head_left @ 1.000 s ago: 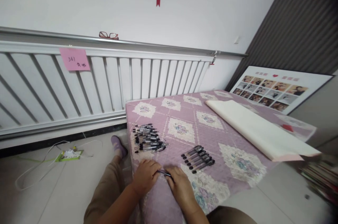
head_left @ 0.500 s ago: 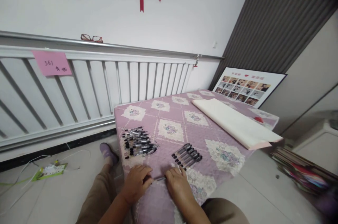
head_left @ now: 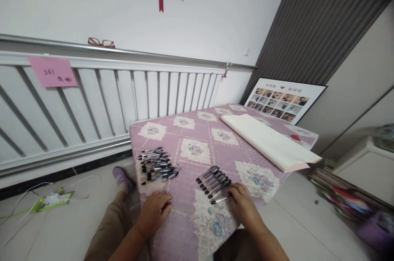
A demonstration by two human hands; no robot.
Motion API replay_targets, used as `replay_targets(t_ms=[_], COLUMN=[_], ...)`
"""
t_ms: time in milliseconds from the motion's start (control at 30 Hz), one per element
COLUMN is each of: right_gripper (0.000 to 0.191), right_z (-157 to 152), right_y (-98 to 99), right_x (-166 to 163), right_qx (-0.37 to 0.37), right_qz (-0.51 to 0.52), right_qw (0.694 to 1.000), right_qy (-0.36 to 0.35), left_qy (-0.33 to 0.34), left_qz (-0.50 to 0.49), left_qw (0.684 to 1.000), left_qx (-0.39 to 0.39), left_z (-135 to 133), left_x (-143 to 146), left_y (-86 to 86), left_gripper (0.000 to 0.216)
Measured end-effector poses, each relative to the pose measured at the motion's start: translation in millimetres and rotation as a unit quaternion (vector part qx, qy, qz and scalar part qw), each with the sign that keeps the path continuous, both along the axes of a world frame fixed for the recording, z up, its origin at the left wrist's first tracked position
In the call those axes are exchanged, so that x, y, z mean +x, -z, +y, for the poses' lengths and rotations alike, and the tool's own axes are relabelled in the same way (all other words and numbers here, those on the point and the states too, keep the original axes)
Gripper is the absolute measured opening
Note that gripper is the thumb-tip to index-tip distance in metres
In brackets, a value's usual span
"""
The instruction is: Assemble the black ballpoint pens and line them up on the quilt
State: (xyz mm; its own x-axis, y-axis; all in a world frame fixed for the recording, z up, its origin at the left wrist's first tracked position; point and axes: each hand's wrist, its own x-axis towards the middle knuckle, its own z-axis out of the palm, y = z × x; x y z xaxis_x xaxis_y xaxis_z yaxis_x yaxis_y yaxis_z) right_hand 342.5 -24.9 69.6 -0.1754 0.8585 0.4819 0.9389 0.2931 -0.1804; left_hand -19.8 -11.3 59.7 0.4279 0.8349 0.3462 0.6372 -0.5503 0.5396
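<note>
My right hand (head_left: 243, 203) has its fingers closed on one end of a clear pen (head_left: 221, 200) with a black tip. This pen lies at the near end of a slanted row of capped pens (head_left: 214, 181), roughly parallel to them. Resting on the purple floral cloth (head_left: 184, 187), my left hand (head_left: 156, 211) is loosely bent, its thumb apart from the fingers, and no object shows in it. Just beyond it lies a loose pile of black-and-clear pens (head_left: 158, 164), several overlapping one another.
A cream folded sheet (head_left: 267, 140) lies on the cloth's right side, near a photo board (head_left: 283, 101) propped at the far end. A white radiator (head_left: 147, 92) runs along the wall. On the floor are a power strip (head_left: 53, 201) and, at right, stacked papers (head_left: 341, 195).
My right hand has moved right with a pen, from in front of my left hand to the near end of the row. My left hand has let go of that pen.
</note>
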Motion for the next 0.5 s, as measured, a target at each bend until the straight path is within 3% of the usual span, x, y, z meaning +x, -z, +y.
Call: replay_targets(t_ms=[500], right_gripper=[0.025], right_z=[16], right_y=[11.0], right_x=[6], right_qx=[0.033], right_qz=[-0.007], right_qw=[0.999], right_qy=[-0.002], left_qy=[-0.012], left_qz=[0.024], left_qw=[1.0], left_qx=[0.0], left_z=[1], left_x=[1], left_y=[-0.1], left_gripper=[0.016])
